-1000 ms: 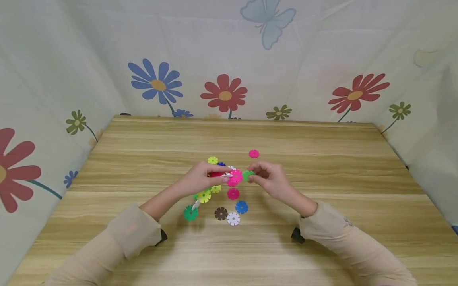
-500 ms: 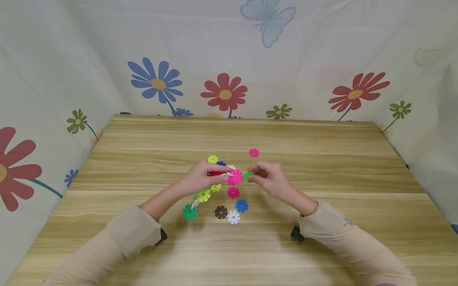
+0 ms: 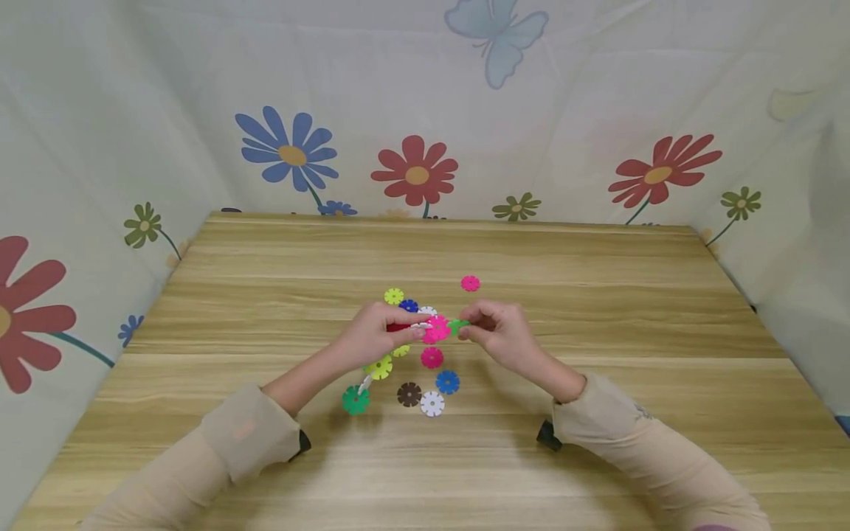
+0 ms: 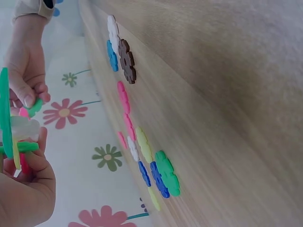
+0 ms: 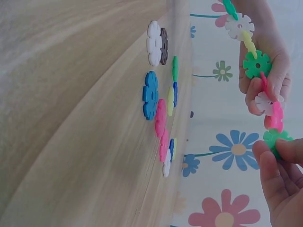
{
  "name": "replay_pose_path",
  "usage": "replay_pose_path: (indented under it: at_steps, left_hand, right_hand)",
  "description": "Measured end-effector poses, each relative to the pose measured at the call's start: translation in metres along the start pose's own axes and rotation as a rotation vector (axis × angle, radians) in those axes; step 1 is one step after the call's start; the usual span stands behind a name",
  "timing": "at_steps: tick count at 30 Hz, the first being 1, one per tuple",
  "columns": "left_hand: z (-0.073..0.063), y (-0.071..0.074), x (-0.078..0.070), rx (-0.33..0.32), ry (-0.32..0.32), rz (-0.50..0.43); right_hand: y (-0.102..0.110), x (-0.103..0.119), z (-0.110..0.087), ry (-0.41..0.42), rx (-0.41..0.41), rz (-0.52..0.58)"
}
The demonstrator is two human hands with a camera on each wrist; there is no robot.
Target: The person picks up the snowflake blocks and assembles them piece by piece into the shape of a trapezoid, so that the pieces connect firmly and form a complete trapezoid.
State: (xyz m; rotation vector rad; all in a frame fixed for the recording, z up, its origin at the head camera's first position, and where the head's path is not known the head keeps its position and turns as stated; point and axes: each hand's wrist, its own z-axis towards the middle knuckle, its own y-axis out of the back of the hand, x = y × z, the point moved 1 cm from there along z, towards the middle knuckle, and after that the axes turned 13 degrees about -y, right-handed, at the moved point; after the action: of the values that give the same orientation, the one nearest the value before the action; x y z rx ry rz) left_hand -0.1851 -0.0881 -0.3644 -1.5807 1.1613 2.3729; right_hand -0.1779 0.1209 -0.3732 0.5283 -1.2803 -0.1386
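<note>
My left hand (image 3: 372,335) pinches a chain of notched plastic snowflake discs, raised over the table. In the right wrist view the chain runs through green, white (image 5: 239,26), yellow (image 5: 249,45), green (image 5: 257,64), pink and white discs to a pink disc (image 5: 277,117) at its near end. The far end, a dark green disc (image 3: 356,400), hangs beside the left forearm in the head view. My right hand (image 3: 506,335) pinches a light green disc (image 5: 274,141) between thumb and fingers, its edge right at the pink end disc. Part of the chain is hidden behind the left fingers.
Loose discs lie on the wooden table (image 3: 598,295): brown (image 3: 409,394), white (image 3: 432,403), blue (image 3: 448,382) and pink (image 3: 432,358) in front, another pink (image 3: 470,283) farther back. Yellow, dark blue and green ones lie near the left hand. A flowered cloth (image 3: 551,110) surrounds the table.
The light green disc has turned more edge-on and shifted slightly left against the pink disc. The chain's dark green end swings a little. Both hands stay almost in place.
</note>
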Motion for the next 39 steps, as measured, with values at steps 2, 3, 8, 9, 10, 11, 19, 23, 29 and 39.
replay_pose_path:
  at_steps: [2,3,8,9,10,11,19,23,29,39]
  left_hand:
    - [0.0,0.0,-0.001,-0.008,-0.009,0.003]
    - [-0.001,0.0,-0.001,-0.011,-0.011,0.004]
    - [-0.002,0.001,0.001,-0.001,-0.035,0.003]
    - [-0.002,0.001,0.001,0.005,-0.042,0.001]
    - [-0.003,0.002,0.001,0.01,-0.048,-0.004]
    - [-0.003,0.003,0.001,0.016,-0.05,-0.011]
    - [-0.006,0.006,0.001,0.033,-0.076,-0.025]
    - [-0.008,0.006,0.001,0.021,-0.073,-0.03]
    - [-0.009,0.005,-0.001,-0.009,-0.049,-0.045]
    - [-0.009,0.002,-0.001,-0.031,-0.059,-0.002]
  right_hand:
    - [-0.001,0.0,-0.001,0.016,-0.004,0.004]
    - [-0.001,0.001,-0.001,0.025,-0.005,0.004]
    - [-0.001,0.004,-0.002,0.052,0.008,0.004]
    - [-0.001,0.004,-0.002,0.048,0.012,0.003]
    - [-0.001,0.005,-0.002,0.04,0.017,0.002]
    - [0.0,0.006,-0.002,0.032,0.021,-0.001]
    - [0.0,0.015,-0.004,-0.007,0.017,-0.027]
    - [-0.002,0.017,-0.006,-0.005,0.002,-0.013]
    - [-0.005,0.018,-0.007,0.006,-0.023,-0.011]
    - [-0.01,0.016,-0.005,0.014,-0.023,-0.025]
